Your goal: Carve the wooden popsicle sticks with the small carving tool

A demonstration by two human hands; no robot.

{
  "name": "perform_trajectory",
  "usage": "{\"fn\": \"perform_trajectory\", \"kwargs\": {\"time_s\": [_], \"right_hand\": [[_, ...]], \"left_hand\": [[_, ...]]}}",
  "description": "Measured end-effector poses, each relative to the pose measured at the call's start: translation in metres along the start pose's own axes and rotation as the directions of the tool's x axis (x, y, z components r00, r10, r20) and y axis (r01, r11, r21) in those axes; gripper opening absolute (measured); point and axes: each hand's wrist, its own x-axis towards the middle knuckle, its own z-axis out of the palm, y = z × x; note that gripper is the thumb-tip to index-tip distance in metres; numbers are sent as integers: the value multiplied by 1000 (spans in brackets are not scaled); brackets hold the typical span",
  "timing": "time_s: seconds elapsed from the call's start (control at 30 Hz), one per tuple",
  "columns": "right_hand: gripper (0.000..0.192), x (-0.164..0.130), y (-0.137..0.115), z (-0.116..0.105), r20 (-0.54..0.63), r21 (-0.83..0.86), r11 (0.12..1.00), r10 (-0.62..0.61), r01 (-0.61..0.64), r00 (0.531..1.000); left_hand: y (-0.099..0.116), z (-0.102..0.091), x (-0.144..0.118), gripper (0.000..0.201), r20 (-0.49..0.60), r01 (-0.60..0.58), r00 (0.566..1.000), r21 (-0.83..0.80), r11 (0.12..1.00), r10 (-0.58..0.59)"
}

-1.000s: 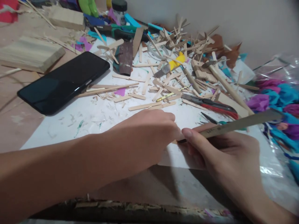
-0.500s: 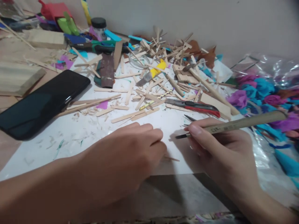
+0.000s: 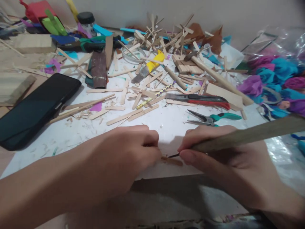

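At the near edge of the white sheet (image 3: 78, 133), the left hand (image 3: 126, 159) pins 1 small wood stick (image 3: 171, 161) while the right hand (image 3: 221, 159) pinches a carving knife (image 3: 243, 135), cut seemingly unfinished.

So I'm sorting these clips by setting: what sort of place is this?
Probably a home craft table: heaps of wooden craft sticks, a red utility knife and pliers, and crepe-paper flowers beside the hands.

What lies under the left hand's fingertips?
A small wooden stick piece juts out from under the left hand onto the white sheet. Its other end is covered by the fingers.
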Motion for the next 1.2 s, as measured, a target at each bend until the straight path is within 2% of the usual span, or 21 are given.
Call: {"fn": "perform_trajectory", "kwargs": {"time_s": [0.07, 0.2, 0.37, 0.57, 0.77, 0.93, 1.03, 1.2], "right_hand": [[17, -2, 1, 1, 69, -60, 998, 2, 2, 998], [20, -2, 6, 3, 156, -68, 998, -4, 14, 988], [18, 0, 6, 4, 187, -105, 993, -27, 47, 982], [19, 1, 2, 5, 164, -96, 994, -35, 51, 986], [20, 3, 5, 6, 175, -106, 991, -66, 86, 982], [21, 3, 2, 4, 210, -131, 982, -104, 134, 972], [22, 1, 1, 3, 244, -144, 973, -140, 179, 960], [16, -2, 7, 8, 77, -111, 965, -231, 238, 970]], "left_hand": [[-4, 2, -1, 27, -16, -23, 1000, -33, 999, 23], [-6, 1, -2, 27, -52, -21, 998, -48, 999, 19], [-3, -5, 2, 25, -46, -24, 999, -45, 999, 22], [1, -9, 5, 24, 49, 28, 998, -29, 999, -26], [2, -11, 9, 23, 59, -17, 998, 60, 998, 13], [2, -14, 11, 19, 163, -82, 985, 158, 984, 56], [3, -14, 11, 19, 188, -110, 979, 187, 976, 75], [2, -12, 9, 21, 180, -65, 983, 110, 992, 44]]}}
